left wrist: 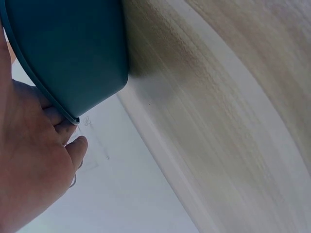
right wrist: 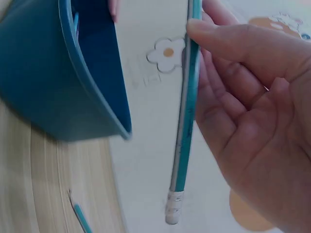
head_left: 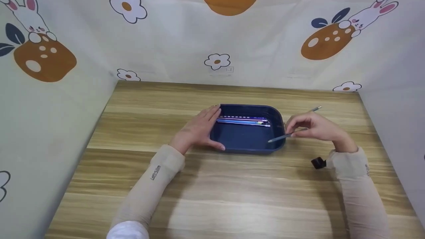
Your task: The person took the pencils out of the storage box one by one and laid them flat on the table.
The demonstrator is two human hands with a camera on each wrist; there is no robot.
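A deep blue plastic bin (head_left: 242, 141) sits on the wooden table, with several pencils (head_left: 244, 121) lying lengthwise along its far side. My left hand (head_left: 199, 127) grips the bin's left end, its thumb at the near rim and its fingers at the far left corner. Over the right rim, my right hand (head_left: 312, 127) pinches a teal and grey pencil (right wrist: 187, 111) between thumb and fingers. That pencil slants, one end above the bin floor, its white eraser end towards my palm. Another pencil (head_left: 316, 109) lies on the table beyond my right hand, which partly hides it.
The table (head_left: 232, 199) is bounded at the back and sides by a pale printed cloth (head_left: 179, 43). A small black cube (head_left: 318, 163) is at my right wrist.
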